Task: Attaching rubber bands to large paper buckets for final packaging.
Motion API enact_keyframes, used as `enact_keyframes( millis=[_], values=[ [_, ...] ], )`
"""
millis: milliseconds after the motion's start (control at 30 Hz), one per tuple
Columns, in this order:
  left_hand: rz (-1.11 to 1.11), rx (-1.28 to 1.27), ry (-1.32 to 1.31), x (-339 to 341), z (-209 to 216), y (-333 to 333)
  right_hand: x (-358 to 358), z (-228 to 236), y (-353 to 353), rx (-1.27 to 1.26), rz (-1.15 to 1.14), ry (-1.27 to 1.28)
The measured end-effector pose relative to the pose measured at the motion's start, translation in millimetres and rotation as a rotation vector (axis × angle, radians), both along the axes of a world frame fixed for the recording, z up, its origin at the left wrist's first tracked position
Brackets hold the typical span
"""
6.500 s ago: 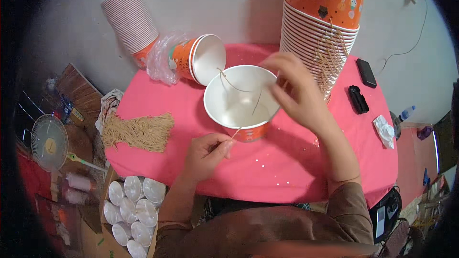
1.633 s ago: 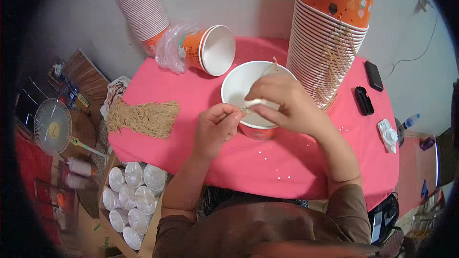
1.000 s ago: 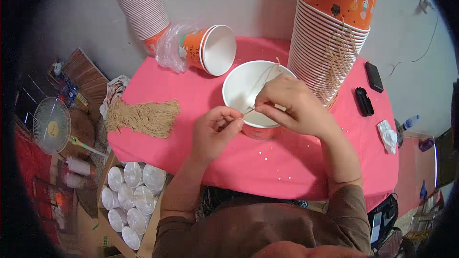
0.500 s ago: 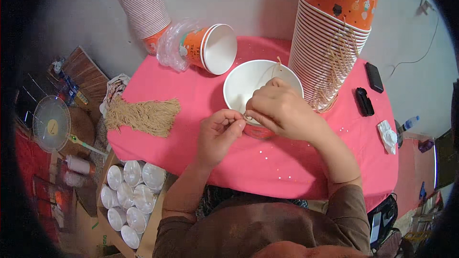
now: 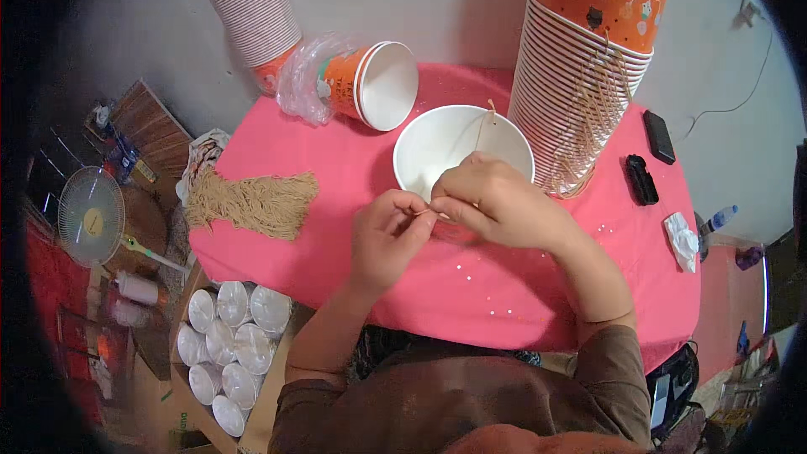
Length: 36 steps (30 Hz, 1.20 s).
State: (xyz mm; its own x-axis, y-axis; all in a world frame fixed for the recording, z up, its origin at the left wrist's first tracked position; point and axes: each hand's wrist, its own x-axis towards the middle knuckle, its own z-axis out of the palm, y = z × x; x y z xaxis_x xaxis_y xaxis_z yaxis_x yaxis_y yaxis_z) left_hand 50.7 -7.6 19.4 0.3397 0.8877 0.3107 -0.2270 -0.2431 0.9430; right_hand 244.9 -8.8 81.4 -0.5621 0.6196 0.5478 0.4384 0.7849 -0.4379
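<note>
A white-lined paper bucket (image 5: 429,139) stands mouth up in front of me. A tan string (image 5: 486,122) passes through its far rim and runs down inside toward my hands. At the near rim my left hand (image 5: 391,231) pinches the string's end between thumb and forefinger. My right hand (image 5: 496,197) is closed on the same string close beside it and hides much of the near wall. A bundle of tan strings (image 5: 252,204) lies on the table to the left. To the right rises a tall stack of nested buckets (image 5: 559,92) with string loops hanging down its side.
Two nested orange buckets (image 5: 388,86) lie on their side, partly in clear plastic, near another bucket stack (image 5: 250,8). Small white dots are scattered on the pink tablecloth (image 5: 504,286). Black cases (image 5: 641,179) and a crumpled tissue (image 5: 681,241) lie right. A carton (image 5: 282,345) of wrapped buckets stands lower left.
The fingers of both hands have shifted slightly at the near rim, still pinching the string. The string inside the bucket now shows more of its length.
</note>
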Motion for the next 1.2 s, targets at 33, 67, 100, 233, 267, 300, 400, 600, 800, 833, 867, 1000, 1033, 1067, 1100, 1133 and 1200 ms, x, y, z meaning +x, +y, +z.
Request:
enact_keyframes(
  millis=[33,67,100,233,267,300,400,600,800,833,867,1000,1033,1067,1100,1133,1200],
  values=[
    [0.035,0.125,0.035,1,0,0,0,0,0,-0.116,0.016,0.032],
    [0.069,0.251,0.071,2,0,0,1,-1,0,-0.116,0.016,0.032],
    [0.069,0.251,0.071,1,-1,1,1,-2,1,-0.177,0.026,0.032],
    [0.100,0.346,0.040,4,-3,2,0,-5,4,-0.244,0.065,0.052],
    [0.104,0.331,-0.006,5,-3,1,0,-5,4,-0.245,0.065,0.052],
    [0.104,0.331,-0.007,5,-4,2,0,-5,5,-0.248,0.067,0.054],
    [0.080,0.284,-0.008,5,-5,1,2,-4,3,-0.278,0.067,0.069],
    [-0.008,0.208,-0.014,0,-5,0,2,0,0,-0.436,0.092,0.095],
    [-0.101,0.195,-0.120,0,-8,1,0,5,-3,-0.538,0.024,0.111],
    [-0.085,0.166,-0.139,3,-5,-1,-1,5,-4,-0.485,-0.017,0.114],
    [-0.068,0.137,-0.159,4,-3,-1,-2,4,-3,-0.485,-0.017,0.114],
    [-0.130,0.041,-0.257,-2,-8,5,-8,-1,-3,-0.118,0.012,0.145],
    [-0.094,0.005,-0.244,-2,-7,6,-9,-1,-4,-0.083,0.012,0.154],
    [-0.058,-0.031,-0.231,-2,-6,6,-11,-2,-5,-0.083,0.013,0.154],
    [-0.058,-0.030,-0.231,-1,-4,6,-12,-3,-7,-0.114,-0.004,0.142],
    [-0.027,-0.058,-0.215,1,-2,5,-13,-4,-9,-0.146,-0.022,0.131],
    [0.003,-0.086,-0.199,2,0,4,-13,-4,-10,-0.085,-0.029,0.114]
  ],
)
